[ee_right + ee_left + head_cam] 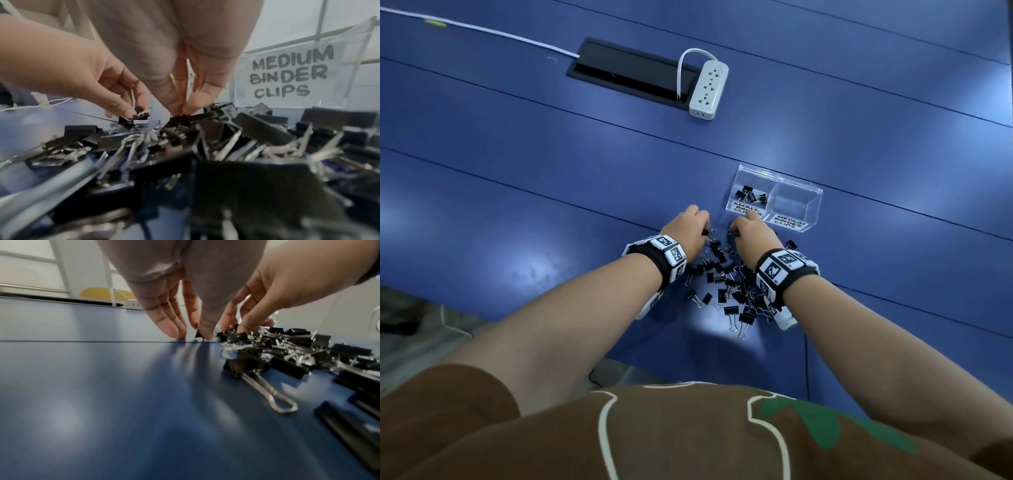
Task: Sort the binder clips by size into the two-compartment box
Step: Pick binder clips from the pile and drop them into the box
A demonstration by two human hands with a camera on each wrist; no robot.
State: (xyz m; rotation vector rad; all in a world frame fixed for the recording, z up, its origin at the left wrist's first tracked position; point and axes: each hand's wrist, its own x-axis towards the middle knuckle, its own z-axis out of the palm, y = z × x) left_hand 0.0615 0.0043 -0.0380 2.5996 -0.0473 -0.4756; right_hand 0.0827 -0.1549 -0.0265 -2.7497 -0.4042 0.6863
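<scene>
A pile of black binder clips of two sizes lies on the blue table, just in front of the clear two-compartment box. Its left compartment, marked SMALL BINDER CLIPS, holds several small clips. The right one, marked MEDIUM BINDER CLIPS, has no clips in it. At the pile's far left edge my left hand pinches a small clip between thumb and fingers. My right hand reaches down beside it, thumb and fingertip pinching a black clip on top of the pile.
A white power strip and its cable lie by a black cable hatch far back on the table. The near table edge runs just behind my wrists. A medium clip with silver handles lies near my left wrist.
</scene>
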